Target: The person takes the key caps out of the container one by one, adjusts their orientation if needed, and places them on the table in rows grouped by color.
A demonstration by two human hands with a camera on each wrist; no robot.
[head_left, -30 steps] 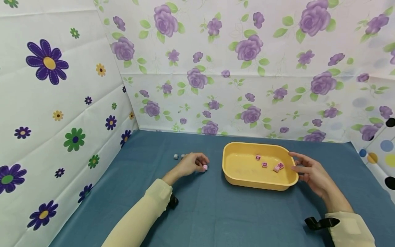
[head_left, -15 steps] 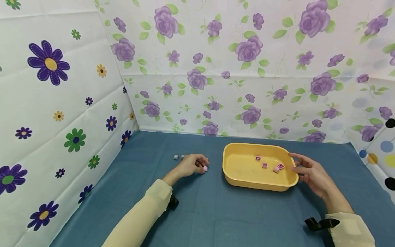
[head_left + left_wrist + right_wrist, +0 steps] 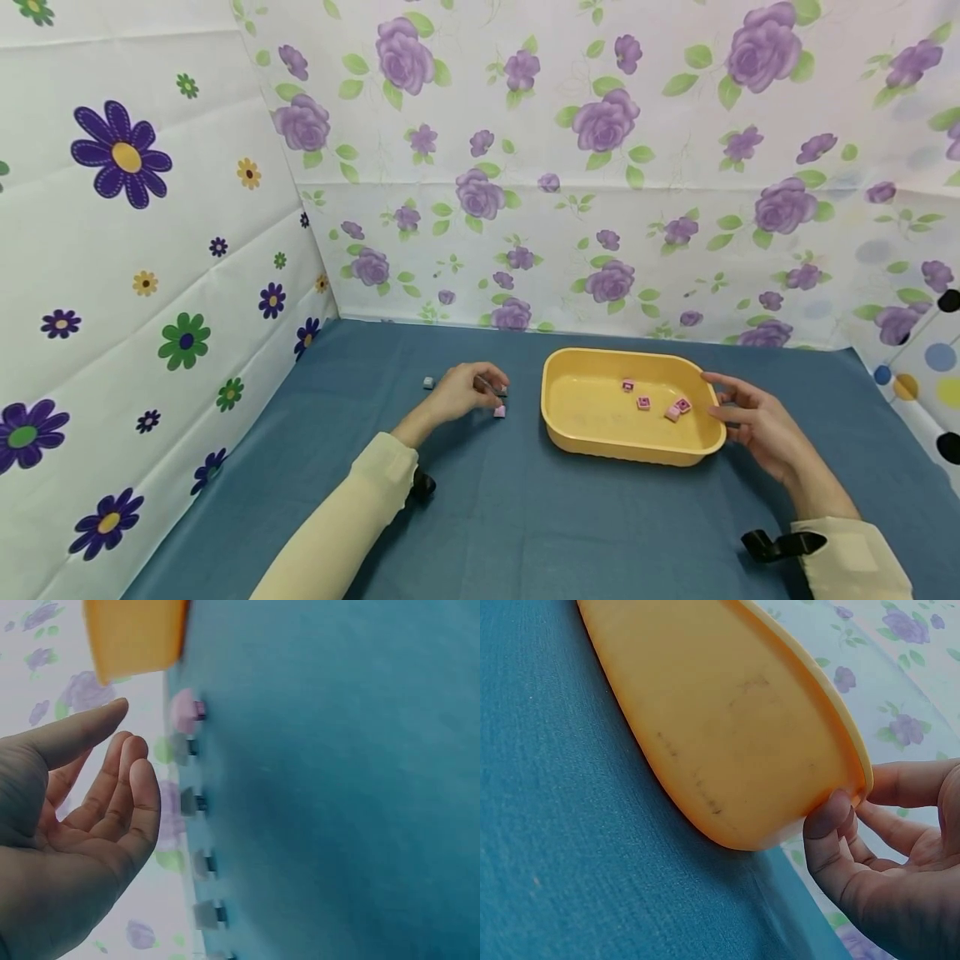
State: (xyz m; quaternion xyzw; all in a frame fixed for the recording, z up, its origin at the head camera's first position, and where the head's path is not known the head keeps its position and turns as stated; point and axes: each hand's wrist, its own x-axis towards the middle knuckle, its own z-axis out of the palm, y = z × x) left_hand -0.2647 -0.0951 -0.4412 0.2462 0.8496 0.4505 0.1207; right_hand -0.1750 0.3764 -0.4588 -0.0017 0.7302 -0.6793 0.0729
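My left hand (image 3: pixel 468 390) hovers just above a small pink block (image 3: pixel 499 412) on the blue cloth. In the left wrist view, thumb and fingers are apart and loosely bent, with nothing between them. Beyond the fingers stand the pink block (image 3: pixel 184 711) and several grey blocks (image 3: pixel 189 801) in a row, each with a darker end. My right hand (image 3: pixel 761 421) holds the right end of a yellow tray (image 3: pixel 622 446). In the right wrist view, the thumb presses the outer wall of the tray (image 3: pixel 727 735) while a finger lies at its rim.
Inside the tray lie several small pink blocks, one of them a pink block (image 3: pixel 643 403) with a dark magenta face up. One grey block (image 3: pixel 428 382) shows left of my left hand, which hides part of the row. Flowered sheets (image 3: pixel 555 250) stand behind and at the left.
My left hand had its fingertips at the pink block; now it has let go and lifted slightly, leaving the block on the cloth. The right hand and tray have not moved.
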